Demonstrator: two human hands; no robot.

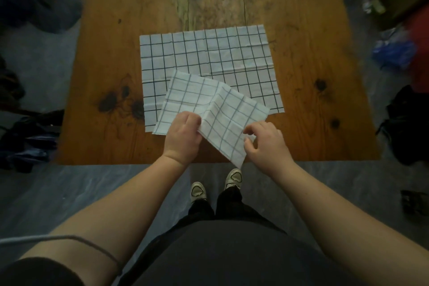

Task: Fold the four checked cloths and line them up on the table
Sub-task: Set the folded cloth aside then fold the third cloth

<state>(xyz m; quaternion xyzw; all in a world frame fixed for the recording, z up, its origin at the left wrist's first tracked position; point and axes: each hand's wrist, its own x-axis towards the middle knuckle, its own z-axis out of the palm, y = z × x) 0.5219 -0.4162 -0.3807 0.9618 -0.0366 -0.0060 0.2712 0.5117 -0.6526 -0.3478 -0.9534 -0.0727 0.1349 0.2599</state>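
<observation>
A partly folded checked cloth (227, 118) is held above the near edge of the wooden table (301, 18), and its lowest corner reaches past that edge over the grey floor (92, 188). It is gripped at a fold by the curled fingers of the left hand (183, 137) and pinched at its right border by the right hand (267, 146). How many layers it has cannot be told, and part of it is covered by the left hand. Behind and partly beneath it, a second checked cloth (209, 53) is spread flat, with bolder black lines on white and faint creased bands. Bare wood, knotted and dark-stained, is seen on both sides and beyond. Blurred dark heaps (27, 141) are seen on the floor at either side.
</observation>
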